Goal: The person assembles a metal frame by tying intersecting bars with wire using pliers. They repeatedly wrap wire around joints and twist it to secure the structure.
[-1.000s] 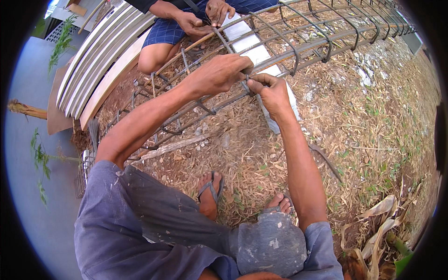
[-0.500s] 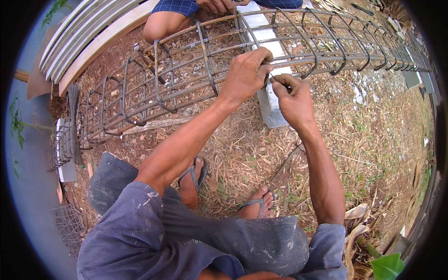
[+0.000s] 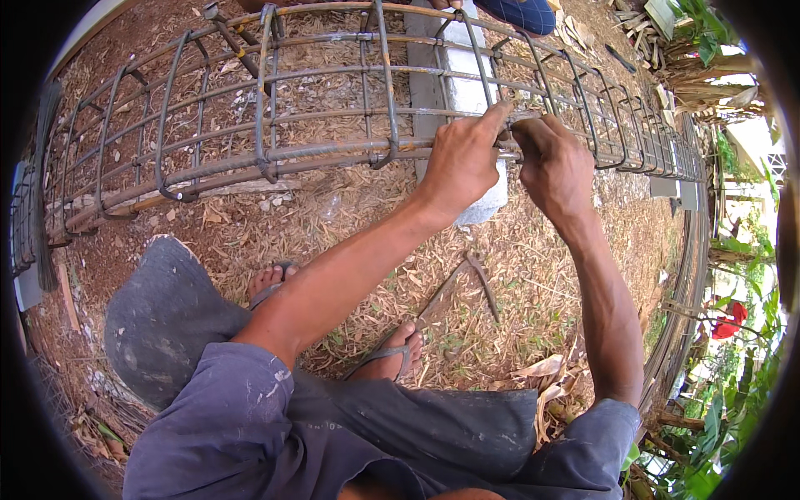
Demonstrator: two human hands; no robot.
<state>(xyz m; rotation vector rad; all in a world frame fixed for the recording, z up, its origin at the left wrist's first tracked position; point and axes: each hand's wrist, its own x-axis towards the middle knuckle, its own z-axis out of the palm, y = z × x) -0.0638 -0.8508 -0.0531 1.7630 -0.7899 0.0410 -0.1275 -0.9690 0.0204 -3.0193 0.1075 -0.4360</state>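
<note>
A long rebar cage [image 3: 325,150] of rusty bars and dark square stirrups crosses in front of me, over a pale concrete block [image 3: 477,87]. My left hand [image 3: 467,162] is closed at the near lower bar beside a stirrup, its index finger reaching up along the steel. What its fingers pinch is hidden. Close on its right, my right hand [image 3: 557,162] is curled shut at the same joint. The thin tie wire in its fingers is mostly hidden now. A pair of dark pincers [image 3: 468,265] lies with its handles apart on the ground below my hands.
A hammer-like tool [image 3: 232,40] leans in the cage's far left side. Across the cage, a co-worker's blue checked shorts [image 3: 521,12] and fingers show. At far left stands a bundle of thin wire [image 3: 43,183]. Dry leaves cover the ground; plants [image 3: 717,417] edge the right.
My view has shifted right and closer to the cage. My right hand has turned and curled tighter beside my left, hiding the wire that showed between the fingers. The pincers now show fully.
</note>
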